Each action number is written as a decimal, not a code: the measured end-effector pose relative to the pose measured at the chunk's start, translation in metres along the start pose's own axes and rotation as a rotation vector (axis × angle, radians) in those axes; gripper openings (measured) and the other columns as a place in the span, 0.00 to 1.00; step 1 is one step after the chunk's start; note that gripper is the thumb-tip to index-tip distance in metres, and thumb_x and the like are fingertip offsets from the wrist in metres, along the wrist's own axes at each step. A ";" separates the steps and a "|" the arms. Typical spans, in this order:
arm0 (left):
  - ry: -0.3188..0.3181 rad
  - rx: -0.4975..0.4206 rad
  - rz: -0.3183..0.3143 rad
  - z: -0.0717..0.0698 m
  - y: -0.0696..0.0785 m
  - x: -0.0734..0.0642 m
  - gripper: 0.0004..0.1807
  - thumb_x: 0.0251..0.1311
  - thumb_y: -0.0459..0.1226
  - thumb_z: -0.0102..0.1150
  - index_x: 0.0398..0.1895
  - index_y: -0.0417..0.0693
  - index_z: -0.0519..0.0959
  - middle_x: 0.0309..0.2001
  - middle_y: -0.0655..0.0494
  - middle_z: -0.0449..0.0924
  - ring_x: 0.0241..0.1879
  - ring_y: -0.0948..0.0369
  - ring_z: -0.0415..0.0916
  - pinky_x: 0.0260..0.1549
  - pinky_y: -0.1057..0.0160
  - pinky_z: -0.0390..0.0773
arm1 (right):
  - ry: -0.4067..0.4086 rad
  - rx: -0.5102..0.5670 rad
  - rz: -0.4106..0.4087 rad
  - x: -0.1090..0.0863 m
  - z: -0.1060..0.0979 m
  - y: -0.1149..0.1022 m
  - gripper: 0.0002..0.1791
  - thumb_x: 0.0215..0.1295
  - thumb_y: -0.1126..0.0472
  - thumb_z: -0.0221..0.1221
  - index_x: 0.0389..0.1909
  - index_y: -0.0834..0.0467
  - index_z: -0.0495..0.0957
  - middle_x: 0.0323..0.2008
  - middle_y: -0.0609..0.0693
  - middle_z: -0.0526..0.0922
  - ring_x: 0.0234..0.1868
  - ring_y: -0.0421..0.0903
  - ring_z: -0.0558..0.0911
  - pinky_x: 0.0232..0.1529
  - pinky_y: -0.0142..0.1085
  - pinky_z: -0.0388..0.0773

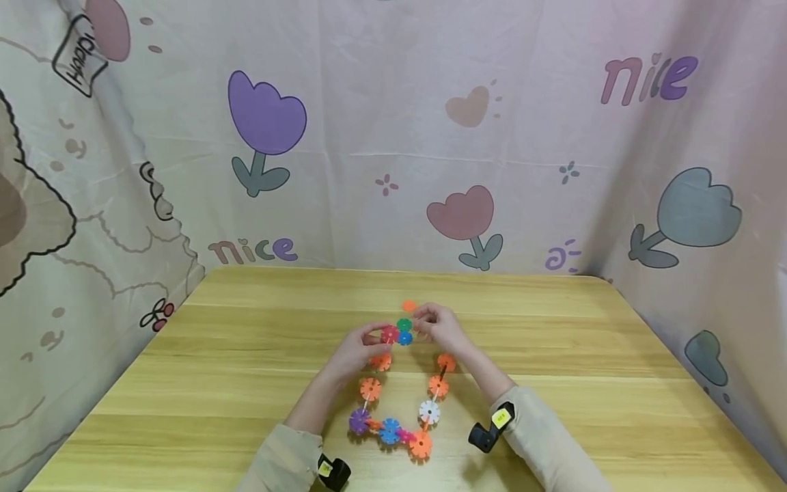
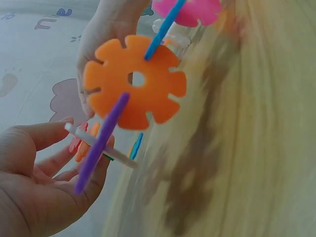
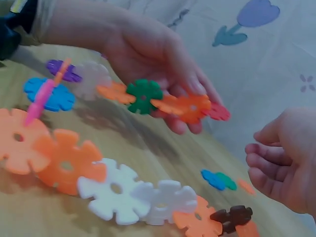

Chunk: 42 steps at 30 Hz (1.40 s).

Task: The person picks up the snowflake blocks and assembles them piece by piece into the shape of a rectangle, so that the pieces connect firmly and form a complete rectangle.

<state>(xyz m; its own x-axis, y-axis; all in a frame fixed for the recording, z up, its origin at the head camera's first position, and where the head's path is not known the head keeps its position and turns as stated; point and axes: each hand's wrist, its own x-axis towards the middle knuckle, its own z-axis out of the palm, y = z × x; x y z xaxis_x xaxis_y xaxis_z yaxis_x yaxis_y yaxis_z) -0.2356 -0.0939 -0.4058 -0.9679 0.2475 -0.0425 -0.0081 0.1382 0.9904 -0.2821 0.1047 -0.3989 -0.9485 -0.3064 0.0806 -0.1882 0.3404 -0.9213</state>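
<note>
A chain of notched plastic flower discs is bent into a U, open at the far side. My left hand (image 1: 356, 352) pinches its far left end, where a red disc (image 3: 218, 111) joins an orange disc (image 3: 192, 106); a green disc (image 3: 144, 96) follows. My right hand (image 1: 441, 326) hangs above the table with fingers loosely curled and nothing visible in them. Beside it lie a loose blue disc (image 1: 404, 337), a green loose disc (image 1: 404, 324) and an orange loose disc (image 1: 409, 306). The chain's right arm ends in an orange end disc (image 1: 446, 362) below the right wrist.
The chain's near side, with a purple disc (image 1: 359, 421), a blue chain disc (image 1: 390, 431) and an orange corner disc (image 1: 421, 445), lies between my forearms on the wooden table (image 1: 246, 328). A printed curtain (image 1: 369, 137) hangs behind the table's far edge.
</note>
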 end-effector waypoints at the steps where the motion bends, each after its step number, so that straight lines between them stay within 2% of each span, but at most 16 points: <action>1: 0.018 0.006 -0.005 0.001 0.000 0.000 0.25 0.58 0.30 0.58 0.60 0.38 0.68 0.40 0.42 0.76 0.34 0.56 0.75 0.31 0.61 0.76 | 0.011 -0.024 0.010 0.002 -0.001 0.001 0.11 0.63 0.69 0.55 0.44 0.70 0.74 0.31 0.55 0.78 0.32 0.53 0.76 0.32 0.43 0.75; 4: 0.064 0.025 -0.013 0.003 0.001 0.000 0.24 0.58 0.30 0.58 0.59 0.38 0.70 0.38 0.44 0.76 0.32 0.57 0.75 0.29 0.63 0.75 | 0.019 -0.130 0.015 0.007 -0.004 0.003 0.11 0.60 0.69 0.57 0.43 0.69 0.75 0.31 0.53 0.78 0.32 0.48 0.75 0.34 0.40 0.75; 8: 0.095 0.040 -0.011 0.005 0.000 0.000 0.23 0.58 0.31 0.59 0.58 0.37 0.70 0.38 0.44 0.76 0.31 0.57 0.75 0.28 0.62 0.73 | -0.036 -0.265 0.040 0.014 -0.003 0.008 0.11 0.59 0.66 0.60 0.43 0.66 0.77 0.33 0.51 0.78 0.34 0.45 0.74 0.36 0.36 0.74; 14: 0.103 0.048 -0.002 0.008 0.000 -0.001 0.25 0.58 0.31 0.59 0.59 0.35 0.68 0.39 0.43 0.75 0.32 0.56 0.75 0.28 0.61 0.75 | -0.113 -0.421 0.096 0.021 0.006 0.012 0.10 0.56 0.60 0.65 0.35 0.62 0.79 0.30 0.49 0.78 0.31 0.45 0.75 0.32 0.36 0.74; 19: 0.110 0.058 -0.022 0.009 0.008 -0.005 0.23 0.58 0.30 0.58 0.57 0.34 0.68 0.39 0.42 0.74 0.31 0.56 0.73 0.29 0.60 0.74 | -0.112 -0.543 0.108 0.024 0.014 0.014 0.13 0.51 0.55 0.68 0.30 0.60 0.78 0.27 0.48 0.77 0.29 0.45 0.74 0.31 0.37 0.73; 22: 0.112 0.062 -0.034 0.009 0.013 -0.007 0.22 0.58 0.29 0.57 0.56 0.33 0.68 0.39 0.42 0.74 0.31 0.55 0.73 0.29 0.58 0.74 | -0.105 -0.580 0.107 0.024 0.016 0.014 0.15 0.50 0.54 0.69 0.30 0.59 0.76 0.27 0.48 0.76 0.29 0.45 0.73 0.31 0.37 0.72; 30: 0.111 0.032 -0.043 0.006 -0.001 0.001 0.23 0.58 0.32 0.59 0.57 0.37 0.68 0.39 0.44 0.75 0.31 0.56 0.74 0.28 0.62 0.74 | -0.126 -0.552 0.105 0.024 0.015 0.011 0.14 0.51 0.59 0.69 0.30 0.60 0.73 0.27 0.49 0.74 0.29 0.46 0.71 0.32 0.36 0.71; 36: 0.078 0.017 0.003 0.004 -0.005 0.000 0.22 0.58 0.32 0.58 0.54 0.33 0.67 0.36 0.43 0.74 0.31 0.56 0.75 0.27 0.64 0.75 | -0.134 -0.505 0.054 0.021 0.012 0.010 0.13 0.51 0.68 0.67 0.30 0.61 0.70 0.26 0.50 0.72 0.29 0.46 0.70 0.31 0.35 0.70; 42: 0.083 0.019 -0.016 0.005 -0.005 0.001 0.22 0.57 0.30 0.58 0.55 0.34 0.67 0.36 0.43 0.74 0.31 0.56 0.75 0.28 0.63 0.75 | -0.098 -0.356 0.005 0.014 0.004 0.008 0.08 0.55 0.74 0.61 0.31 0.64 0.72 0.27 0.51 0.73 0.30 0.45 0.71 0.30 0.33 0.72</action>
<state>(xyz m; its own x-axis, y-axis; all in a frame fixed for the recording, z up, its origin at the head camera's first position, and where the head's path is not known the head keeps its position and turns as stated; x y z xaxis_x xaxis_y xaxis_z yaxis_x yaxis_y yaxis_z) -0.2356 -0.0895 -0.4115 -0.9853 0.1645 -0.0462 -0.0196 0.1597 0.9870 -0.2959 0.0996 -0.4062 -0.9239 -0.3819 0.0231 -0.2766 0.6250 -0.7300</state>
